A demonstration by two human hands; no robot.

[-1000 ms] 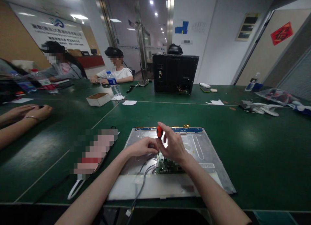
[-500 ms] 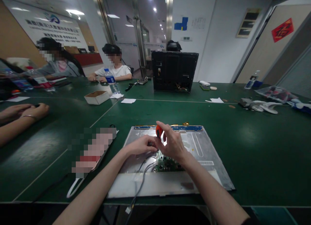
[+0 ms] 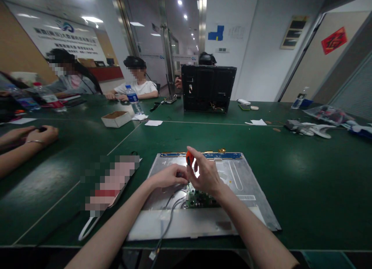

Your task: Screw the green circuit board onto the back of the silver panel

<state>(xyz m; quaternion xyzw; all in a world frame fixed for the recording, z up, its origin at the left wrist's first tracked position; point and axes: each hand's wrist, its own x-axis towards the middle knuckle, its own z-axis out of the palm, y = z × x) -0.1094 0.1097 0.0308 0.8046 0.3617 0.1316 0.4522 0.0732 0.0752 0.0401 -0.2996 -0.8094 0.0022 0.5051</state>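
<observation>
A flat metal display panel [image 3: 250, 183] lies face down on the green table in front of me. A small green circuit board [image 3: 197, 199] is mounted near its middle, with grey cables [image 3: 168, 222] running off the near edge. My right hand [image 3: 205, 174] grips an orange-handled screwdriver [image 3: 189, 158] upright, tip down at the board's upper left corner. My left hand [image 3: 168, 175] rests on the panel beside the tip, fingers pinched at the screwdriver's shaft; whether they hold anything small is hidden.
A black monitor housing [image 3: 207, 87] stands upright at the far middle. A cardboard box [image 3: 116, 118], water bottle [image 3: 133, 99] and paper scraps lie far left. Another person's hands [image 3: 26, 134] rest at left. White parts [image 3: 312, 128] lie far right. Two people sit across the table.
Both hands stay at the board's corner with the screwdriver upright; only the camera view shifts slightly. A person's hand now shows beside the black housing.
</observation>
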